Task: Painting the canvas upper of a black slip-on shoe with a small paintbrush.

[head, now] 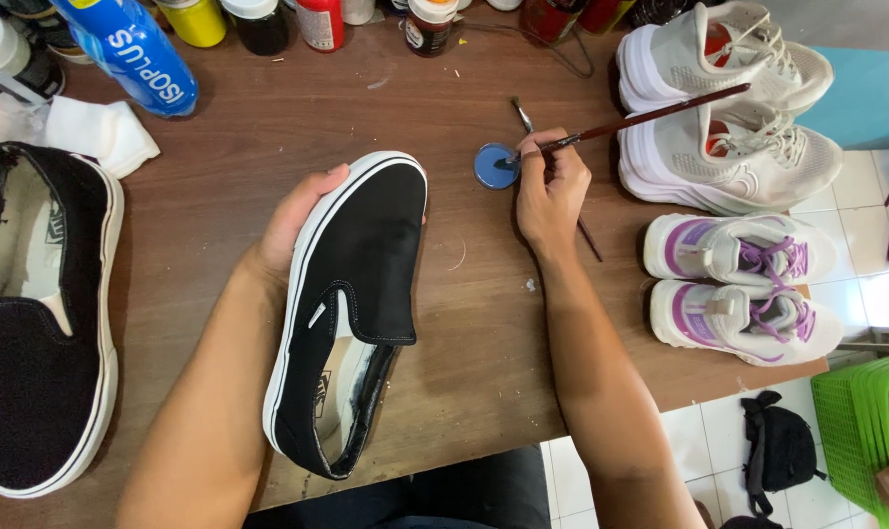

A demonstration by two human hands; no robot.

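Two hands share the work. My left hand [302,220] wraps around the outer edge of the black slip-on shoe [351,294], fingers clenched on its white sole near the toe, holding it flat on the brown tabletop [464,333] with the toe pointing away from me. My right hand [550,191] pinches a thin paintbrush [650,118], its long dark handle slanting up and to the right over the white sneakers [728,108], its tip down in the small blue cap [495,165] that sits just beyond the shoe's toe.

By my reading, I am loading the brush from the cap, with the canvas yet to be touched by the bristles. What comes after, as I judge it, needs a light carry across the short gap to the shoe without dripping, and a steady left grip so the shoe does not slide under the stroke.

Its mate, a second black slip-on [38,323], lies well apart at my left. A pair of white and purple sneakers [738,289] rests near the right edge, and another brush [523,116] lies behind the cap.
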